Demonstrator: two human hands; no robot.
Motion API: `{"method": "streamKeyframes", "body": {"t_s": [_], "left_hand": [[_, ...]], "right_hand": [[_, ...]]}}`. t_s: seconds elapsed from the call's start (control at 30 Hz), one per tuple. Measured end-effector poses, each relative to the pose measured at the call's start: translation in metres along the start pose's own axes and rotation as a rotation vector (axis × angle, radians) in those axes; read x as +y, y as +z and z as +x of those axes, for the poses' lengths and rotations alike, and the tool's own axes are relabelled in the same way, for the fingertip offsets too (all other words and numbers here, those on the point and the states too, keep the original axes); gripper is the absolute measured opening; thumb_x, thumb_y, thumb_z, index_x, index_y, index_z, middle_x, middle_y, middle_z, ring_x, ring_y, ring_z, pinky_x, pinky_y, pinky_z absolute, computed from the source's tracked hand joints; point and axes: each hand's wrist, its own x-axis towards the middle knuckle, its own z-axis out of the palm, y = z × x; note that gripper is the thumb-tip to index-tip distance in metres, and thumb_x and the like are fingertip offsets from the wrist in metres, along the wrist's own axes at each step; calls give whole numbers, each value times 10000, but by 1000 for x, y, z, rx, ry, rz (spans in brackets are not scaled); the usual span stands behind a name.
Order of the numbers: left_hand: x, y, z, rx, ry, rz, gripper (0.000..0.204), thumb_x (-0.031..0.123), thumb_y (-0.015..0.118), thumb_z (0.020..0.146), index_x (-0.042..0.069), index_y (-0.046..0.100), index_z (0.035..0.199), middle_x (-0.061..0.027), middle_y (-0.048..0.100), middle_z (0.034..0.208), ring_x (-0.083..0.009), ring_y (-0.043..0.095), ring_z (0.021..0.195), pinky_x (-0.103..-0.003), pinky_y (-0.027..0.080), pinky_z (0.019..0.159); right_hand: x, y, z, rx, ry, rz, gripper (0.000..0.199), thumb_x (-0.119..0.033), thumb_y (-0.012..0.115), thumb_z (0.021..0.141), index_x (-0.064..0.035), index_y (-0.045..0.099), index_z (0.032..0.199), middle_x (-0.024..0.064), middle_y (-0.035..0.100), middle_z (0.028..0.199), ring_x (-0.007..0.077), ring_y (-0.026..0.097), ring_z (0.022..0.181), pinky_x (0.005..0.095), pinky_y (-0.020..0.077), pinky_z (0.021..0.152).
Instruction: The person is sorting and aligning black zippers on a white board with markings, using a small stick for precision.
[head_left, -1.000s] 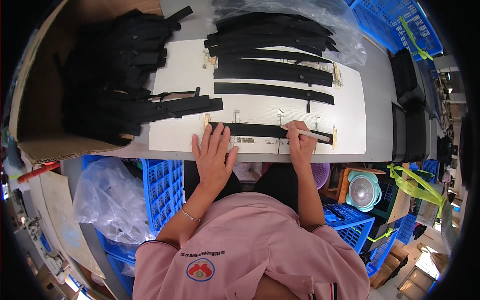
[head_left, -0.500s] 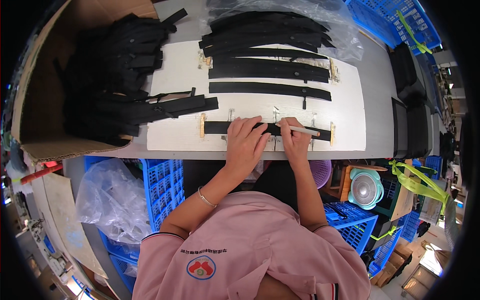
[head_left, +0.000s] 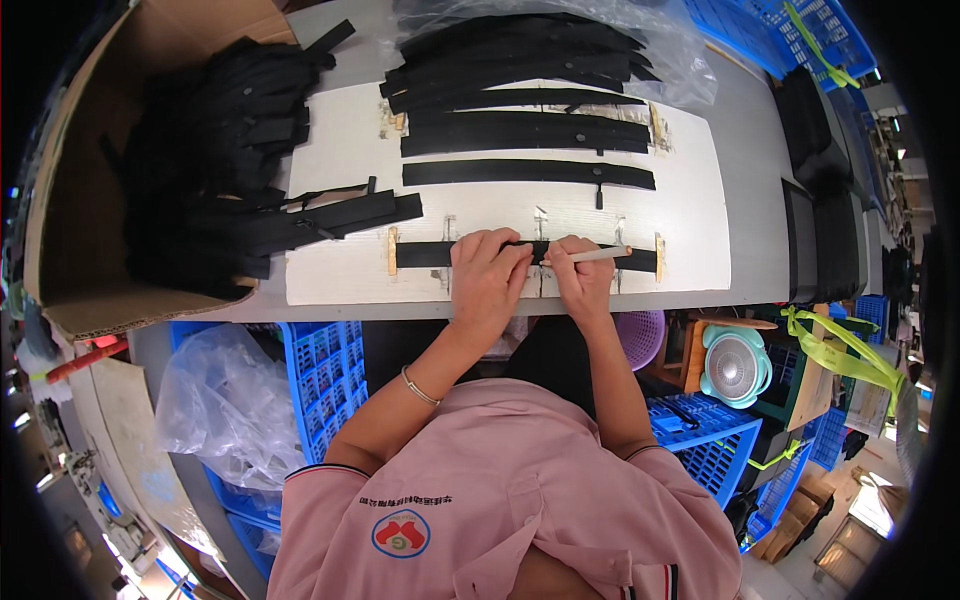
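The right hand [head_left: 583, 283] is closed around a slim white pen [head_left: 603, 254], which slants across the fingers, its brownish end up and to the right and its other end low, close to the left hand's fingers. The left hand [head_left: 488, 278] lies just beside it, fingers together and bent, their tips down on a black strip [head_left: 425, 255]; whether they pinch the strip or only press on it, one cannot tell.

The strip runs crosswise along the near part of a white board [head_left: 330, 275], passing under both hands, with its two ends beside tan tape patches [head_left: 392, 252]. Dark marks and worn spots show on the board around it.

Farther up the board lies a second strip [head_left: 500, 174], roughly parallel, a small pull hanging from its right part. Beyond that come more strips, then an overlapping pile of black strips [head_left: 520, 55], with clear plastic film [head_left: 685, 75] behind it. To the left, a cardboard box [head_left: 62, 200] on its side spills a heap of black strips [head_left: 215, 130] toward the board. All this rests on a grey worktop [head_left: 745, 150]. Below its edge, to the right, stands a turquoise fan [head_left: 737, 367] near a purple basket [head_left: 642, 340].
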Motion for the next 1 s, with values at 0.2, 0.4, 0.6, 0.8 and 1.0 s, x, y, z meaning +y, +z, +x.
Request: {"method": "streamKeyframes", "body": {"t_s": [0.2, 0.4, 0.6, 0.8, 1.0], "left_hand": [[0, 2, 1, 5, 25, -13, 158, 74, 779, 809, 74, 754, 965, -32, 674, 1075, -255, 600, 1034, -402, 423, 936], [0, 2, -1, 10, 18, 28, 156, 72, 790, 815, 78, 757, 967, -26, 682, 1068, -254, 607, 1021, -402, 425, 928], [6, 8, 1, -7, 13, 54, 135, 59, 778, 825, 74, 750, 956, -29, 683, 1069, -255, 608, 1014, -407, 426, 930], [41, 53, 19, -113, 62, -168, 135, 101, 768, 848, 80, 763, 982, -35, 697, 1046, -252, 612, 1012, -394, 431, 936], [54, 80, 22, -134, 147, -124, 144, 91, 771, 814, 65, 731, 950, -40, 660, 1000, -253, 591, 977, -409, 430, 920]], "right_hand": [[5, -6, 0, -37, -47, -105, 254, -107, 634, 945, -12, 607, 711, 109, 629, 654, 262, 598, 572, 390, 437, 569], [1, -49, -14, 222, 264, 283, 220, -75, 592, 996, 43, 684, 835, 56, 648, 713, 124, 565, 618, 294, 435, 577], [42, -86, -10, 282, 304, 141, 237, -91, 570, 1033, 59, 684, 889, 35, 636, 760, 86, 534, 647, 254, 428, 600], [47, -82, -12, 267, 293, 95, 236, -97, 581, 1028, 49, 691, 879, 43, 634, 717, 85, 556, 632, 256, 438, 585], [48, -83, -12, 231, 265, 82, 222, -100, 589, 1020, 58, 688, 899, 65, 659, 735, 100, 589, 630, 271, 462, 581]]}}
